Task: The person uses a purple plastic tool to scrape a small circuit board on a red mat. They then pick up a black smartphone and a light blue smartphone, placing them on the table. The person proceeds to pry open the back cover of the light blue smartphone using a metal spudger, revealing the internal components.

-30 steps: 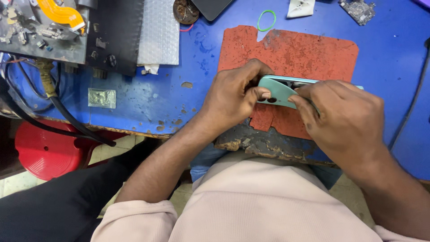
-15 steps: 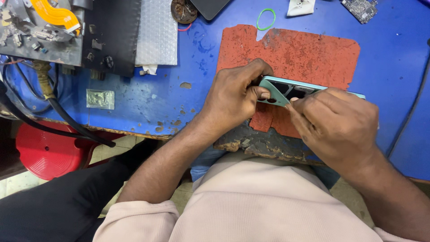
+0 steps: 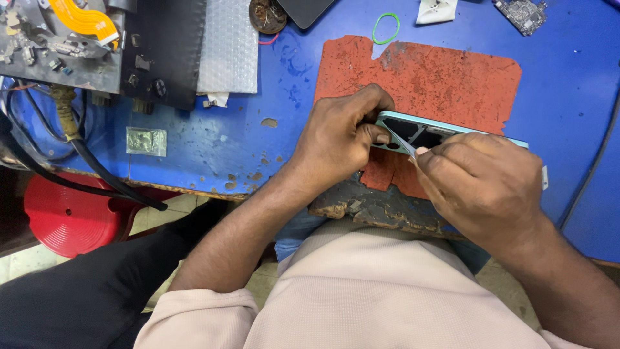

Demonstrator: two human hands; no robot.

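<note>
Gripping the near end of a mint-green phone cover (image 3: 413,132), the left hand (image 3: 336,139) has its fingers curled shut around the edge, thumb pressed on the camera cut-out area. The cover sits tilted on its long edge over the front part of a worn red mat (image 3: 452,77), just beyond the table's chipped front edge. The right hand (image 3: 481,184) is closed in a pinch on thin metal tweezers (image 3: 403,142), whose tip meets the cover at the cut-out. The right hand hides most of the cover's far end.

The mat lies on a blue table (image 3: 258,148). Beyond the mat, well apart from the hands, lie a green rubber ring (image 3: 386,28), a small white part (image 3: 436,10) and a circuit board (image 3: 523,13). To the left sit a sheet of bubble wrap (image 3: 227,45), a black tray (image 3: 161,52), and a grey plate of small metal parts with an orange flex cable (image 3: 81,18). Black cables (image 3: 97,174) hang over the left table edge above a red stool (image 3: 71,220). A small foil square (image 3: 146,141) lies near the front edge.
</note>
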